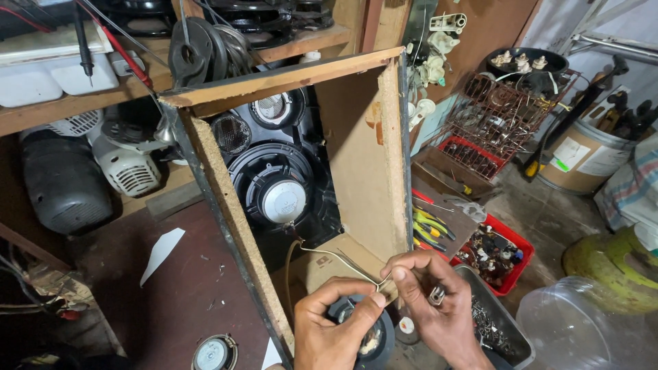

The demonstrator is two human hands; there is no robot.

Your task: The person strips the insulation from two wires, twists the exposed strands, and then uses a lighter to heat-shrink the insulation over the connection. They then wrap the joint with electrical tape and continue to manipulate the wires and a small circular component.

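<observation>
An open wooden speaker cabinet (363, 144) stands in front of me, back side open. Inside it sit a large black speaker (282, 195) with a silver magnet cap and two smaller drivers (273, 108) above it. A thin pair of wires (336, 259) runs from the big speaker toward my hands. My left hand (336, 325) and my right hand (428, 301) pinch the wire ends together just below the cabinet's opening. There is a ring on my right hand. Under my left hand lies a round black part (373, 342), partly hidden.
A red tray of small parts (497, 253) and pliers with green-yellow handles (428, 229) lie right of the cabinet. A grey bin (497, 329), a clear plastic tub (576, 329), a wire basket (504, 116) and a cardboard drum (586, 154) crowd the right. Shelves at left hold motors; a small speaker (214, 354) lies below.
</observation>
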